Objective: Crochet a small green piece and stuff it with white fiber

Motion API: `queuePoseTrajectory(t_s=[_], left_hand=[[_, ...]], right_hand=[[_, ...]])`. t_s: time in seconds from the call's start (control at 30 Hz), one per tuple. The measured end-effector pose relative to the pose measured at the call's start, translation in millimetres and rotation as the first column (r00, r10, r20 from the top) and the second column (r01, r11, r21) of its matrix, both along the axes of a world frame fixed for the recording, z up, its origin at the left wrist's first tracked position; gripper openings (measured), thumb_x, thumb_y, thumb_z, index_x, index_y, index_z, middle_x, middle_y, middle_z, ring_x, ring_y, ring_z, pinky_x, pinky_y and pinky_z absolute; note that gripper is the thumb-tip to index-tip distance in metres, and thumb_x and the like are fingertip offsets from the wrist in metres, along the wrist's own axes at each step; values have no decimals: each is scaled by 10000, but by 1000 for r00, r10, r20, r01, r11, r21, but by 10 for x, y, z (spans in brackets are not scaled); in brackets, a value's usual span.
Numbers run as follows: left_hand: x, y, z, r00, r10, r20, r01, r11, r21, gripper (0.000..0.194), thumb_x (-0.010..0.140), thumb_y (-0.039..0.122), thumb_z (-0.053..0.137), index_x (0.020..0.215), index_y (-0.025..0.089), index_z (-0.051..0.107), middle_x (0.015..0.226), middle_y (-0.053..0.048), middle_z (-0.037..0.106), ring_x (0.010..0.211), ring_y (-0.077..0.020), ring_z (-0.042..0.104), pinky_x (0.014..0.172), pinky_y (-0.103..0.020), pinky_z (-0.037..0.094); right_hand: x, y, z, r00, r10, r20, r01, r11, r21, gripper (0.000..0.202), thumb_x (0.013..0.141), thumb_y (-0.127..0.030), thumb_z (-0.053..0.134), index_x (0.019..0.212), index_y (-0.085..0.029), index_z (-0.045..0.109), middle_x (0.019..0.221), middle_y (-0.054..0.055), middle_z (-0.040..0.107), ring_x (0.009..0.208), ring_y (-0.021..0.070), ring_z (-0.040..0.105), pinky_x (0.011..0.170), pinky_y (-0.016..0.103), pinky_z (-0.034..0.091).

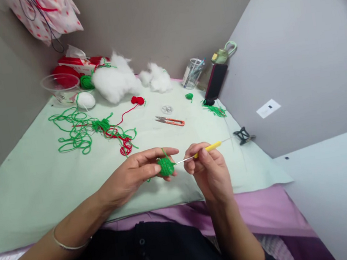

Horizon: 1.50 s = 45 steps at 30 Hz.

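Between the thumb and fingers of my left hand (138, 168) is a small rounded green crochet piece (166, 166). A strand of green yarn rises from it past my index finger. My right hand (208, 166) grips a crochet hook (209, 148) by its yellow handle. The hook's thin metal shaft points left, and its tip meets the right edge of the green piece. Beyond my hands lie orange-handled thread snips (170, 121), a small round clear case (167, 109) and a red crocheted piece (137, 100) with a red strand trailing from it.
Tangled green yarn (74, 132) spreads over the left of the table (42, 198). White stuffing (116, 80), a clear plastic bowl (61, 87) and a tissue box (72, 64) stand behind. At right are a clear cup (192, 75), a leaning phone (216, 81) and green yarn scraps (216, 111).
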<state>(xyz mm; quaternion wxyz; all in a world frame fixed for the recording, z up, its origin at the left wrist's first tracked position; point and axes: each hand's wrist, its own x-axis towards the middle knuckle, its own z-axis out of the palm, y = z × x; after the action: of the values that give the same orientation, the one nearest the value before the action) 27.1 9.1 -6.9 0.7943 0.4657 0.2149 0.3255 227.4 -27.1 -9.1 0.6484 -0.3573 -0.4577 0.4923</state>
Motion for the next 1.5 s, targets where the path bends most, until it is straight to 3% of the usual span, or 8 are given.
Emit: queuePoseTrajectory(t_s=[0.2,0.4,0.6,0.93,1.07,1.2,1.37,1.5], left_hand=[[28,-24,19,995,48,-86,-32,984,175,466,882,268,754,1342,261,684,1230,-85,678,1211,-262,626,1103,-431,467],[62,-62,63,986,137,-94,-111,964,243,518,841,201,794,1335,323,695,1090,-26,590,1138,-203,630,1038,-340,497],[79,-89,113,968,216,-126,-169,936,310,564,787,159,823,1319,303,706,1050,-17,584,1085,-187,628,1053,-355,494],[41,-50,92,966,218,-138,-155,919,363,548,790,171,824,1310,296,707,1062,-21,597,1024,-161,654,997,-309,545],[34,-54,86,955,241,-170,-154,899,410,545,801,171,816,1318,297,700,1058,-18,607,1008,-148,652,996,-297,539],[19,-43,82,937,278,-213,-143,859,492,514,822,166,788,1314,283,697,1055,-26,628,998,-153,634,974,-310,535],[-16,-3,82,910,324,-259,-102,779,618,425,830,185,780,1244,265,728,987,-23,635,957,-166,617,959,-342,522],[10,-2,64,888,348,-300,-99,782,616,387,819,188,777,1200,244,743,975,-24,649,911,-159,620,928,-338,537]], right_hand=[[-95,-42,-21,983,-90,162,70,990,124,194,952,-396,657,919,-222,736,763,19,685,631,139,614,608,298,529],[-84,-51,-26,948,-122,292,50,969,244,169,993,-324,602,1009,-247,751,897,41,709,748,156,645,659,316,537],[-55,-87,43,833,-207,514,6,931,364,169,965,-197,637,1060,-265,759,990,56,770,965,210,708,813,383,585],[-56,-3,-54,982,-30,184,4,990,142,181,972,-386,634,949,-221,703,853,49,779,671,160,684,621,315,581],[-38,-13,-35,987,28,156,-50,988,143,138,993,-331,613,979,-230,706,886,38,787,708,152,696,662,311,583],[-1,-31,4,970,27,243,-66,986,154,138,998,-312,605,993,-225,712,915,49,788,732,161,695,690,333,584],[99,-38,127,873,20,487,-154,959,236,159,1017,-221,557,1042,-230,714,955,43,761,808,157,701,742,333,590],[109,-61,185,653,-128,747,-248,895,371,204,1005,-121,533,1120,-216,674,1020,67,757,943,176,710,819,348,602]])
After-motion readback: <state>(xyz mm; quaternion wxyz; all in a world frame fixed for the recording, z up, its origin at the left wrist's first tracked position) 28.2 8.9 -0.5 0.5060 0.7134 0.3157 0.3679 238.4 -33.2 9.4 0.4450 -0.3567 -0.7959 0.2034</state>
